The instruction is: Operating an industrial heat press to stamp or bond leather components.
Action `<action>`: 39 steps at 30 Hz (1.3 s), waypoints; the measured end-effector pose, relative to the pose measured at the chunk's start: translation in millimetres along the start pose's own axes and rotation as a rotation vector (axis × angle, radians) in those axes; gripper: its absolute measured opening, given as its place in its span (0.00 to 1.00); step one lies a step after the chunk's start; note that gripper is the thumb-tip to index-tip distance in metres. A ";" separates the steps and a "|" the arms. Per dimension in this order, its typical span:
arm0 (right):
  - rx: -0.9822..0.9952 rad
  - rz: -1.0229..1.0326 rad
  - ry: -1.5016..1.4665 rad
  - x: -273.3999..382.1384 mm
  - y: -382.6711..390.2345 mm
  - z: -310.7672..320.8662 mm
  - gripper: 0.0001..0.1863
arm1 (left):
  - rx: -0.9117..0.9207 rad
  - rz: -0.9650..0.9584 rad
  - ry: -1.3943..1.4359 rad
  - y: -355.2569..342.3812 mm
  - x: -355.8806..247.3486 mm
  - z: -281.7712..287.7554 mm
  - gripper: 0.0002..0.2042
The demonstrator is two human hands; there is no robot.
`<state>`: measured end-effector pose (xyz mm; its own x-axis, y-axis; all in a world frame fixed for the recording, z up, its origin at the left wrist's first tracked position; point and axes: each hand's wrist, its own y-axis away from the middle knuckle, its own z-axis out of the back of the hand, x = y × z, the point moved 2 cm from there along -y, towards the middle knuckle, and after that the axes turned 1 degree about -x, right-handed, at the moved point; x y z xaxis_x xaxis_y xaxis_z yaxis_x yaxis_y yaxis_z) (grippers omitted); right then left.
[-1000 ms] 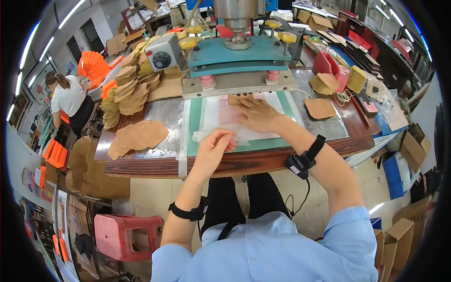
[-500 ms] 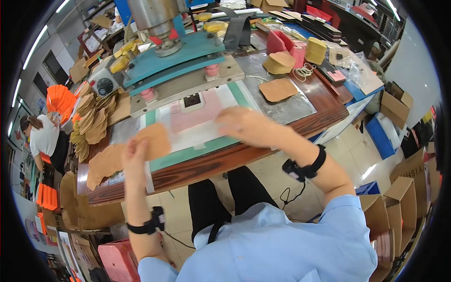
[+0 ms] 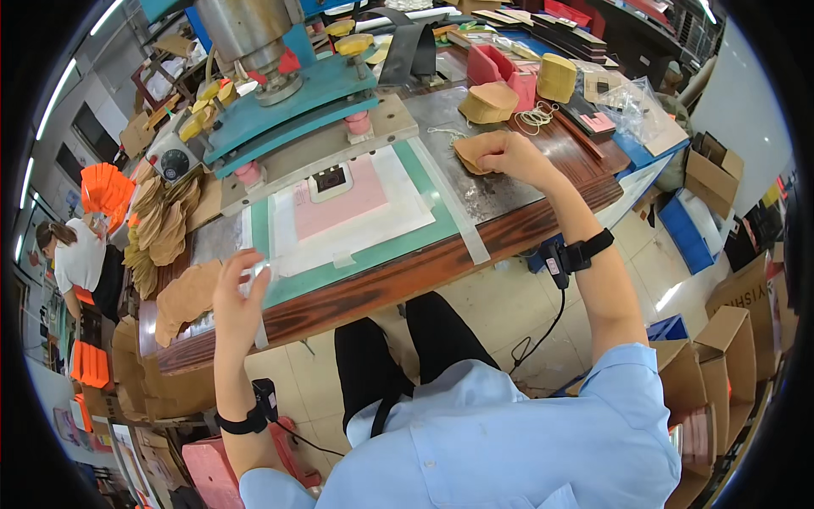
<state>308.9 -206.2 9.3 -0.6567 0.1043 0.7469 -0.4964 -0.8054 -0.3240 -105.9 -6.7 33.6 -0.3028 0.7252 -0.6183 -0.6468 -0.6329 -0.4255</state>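
My right hand [image 3: 515, 161] is over the metal plate at the right of the bench, fingers closed on a tan leather-like piece [image 3: 468, 154]. The hand covers much of that piece, and whether others lie beneath it is hidden. My left hand [image 3: 237, 297] is held above the bench's front edge, thumb and fingers apart. A small pale patch shows at its fingertips, too small to name. Beside it, overlapping tan pieces [image 3: 188, 299] lie at the left front corner. Between my hands is a green-bordered sheet [image 3: 386, 242] with a pink rectangle [image 3: 339, 208] and a small dark-centred frame [image 3: 331, 180].
A teal press [image 3: 292, 119] with a metal cylinder stands behind the sheet. Stacked tan pieces [image 3: 165, 220] are at the left, another stack [image 3: 489, 102] at the right near a pink holder [image 3: 500, 72] and string [image 3: 536, 117]. Cardboard boxes [image 3: 716, 365] stand at the right; a person [image 3: 80, 254] bends at far left.
The tan piece has left my left hand, whose fingers have parted. My right hand has moved right from above the sheet to the tan piece on the metal plate.
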 end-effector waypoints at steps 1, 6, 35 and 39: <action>0.019 -0.073 -0.020 -1.1 0.9 1.6 0.10 | 0.038 0.009 0.044 2.3 -7.4 -3.9 0.10; 0.058 -0.236 -0.016 10.0 -1.3 0.1 0.08 | 0.112 -0.009 0.114 15.7 -25.5 -4.4 0.08; 0.421 0.707 0.560 111.1 6.8 -148.6 0.19 | 0.384 -0.297 -0.564 -49.7 -23.8 -96.4 0.31; 0.504 0.560 0.597 109.5 -19.5 -163.0 0.23 | 0.407 -0.191 -0.557 -69.9 -11.9 -100.6 0.33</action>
<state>154.2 -84.0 2.8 -0.9742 -0.2043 0.0956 0.1886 -0.9702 -0.1521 13.3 1.6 4.3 -0.4006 0.9126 -0.0821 -0.9011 -0.4086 -0.1455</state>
